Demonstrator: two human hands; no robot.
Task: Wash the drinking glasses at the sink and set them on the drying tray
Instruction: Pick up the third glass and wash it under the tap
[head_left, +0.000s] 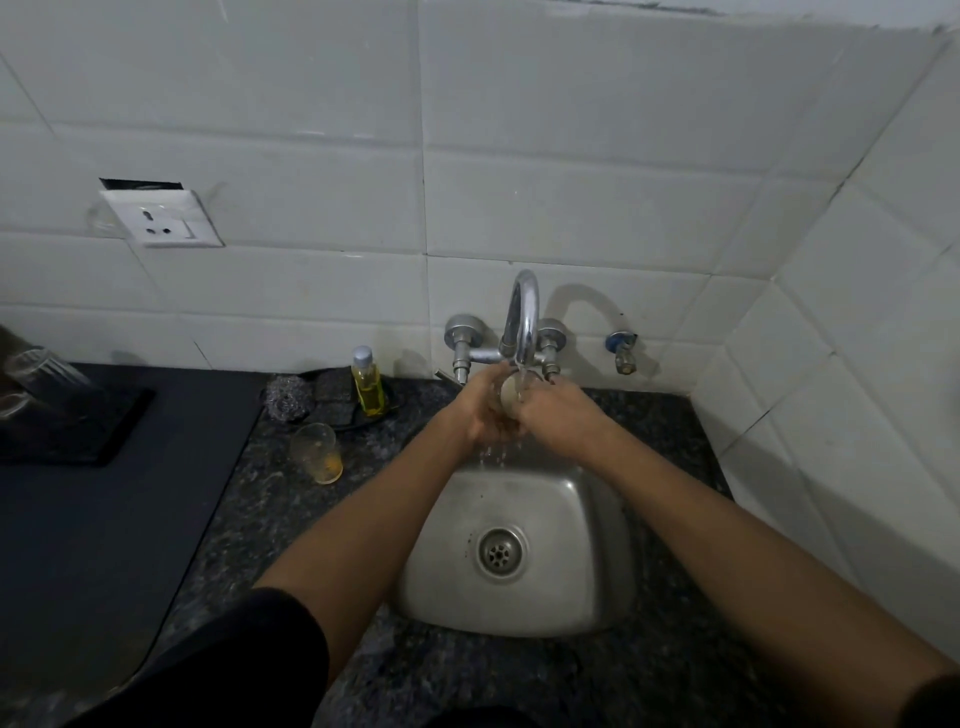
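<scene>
Both hands hold one drinking glass (509, 395) under the running tap (523, 322), above the back of the steel sink (587, 519). My left hand (480, 410) wraps its left side and my right hand (558, 410) covers its right side; most of the glass is hidden. Water drips from my hands into the sink. A second glass (316, 452) with orange residue stands on the counter left of the sink. The dark drying tray (104, 431) lies at the far left, with clear glasses (36, 371) on it.
A steel scrubber (287, 397), a dark sponge (332, 387) and a bottle of yellow liquid (367, 384) sit behind the dirty glass. A black mat (104, 545) covers the left counter. Tiled walls close the back and right. A socket (161, 218) is on the wall.
</scene>
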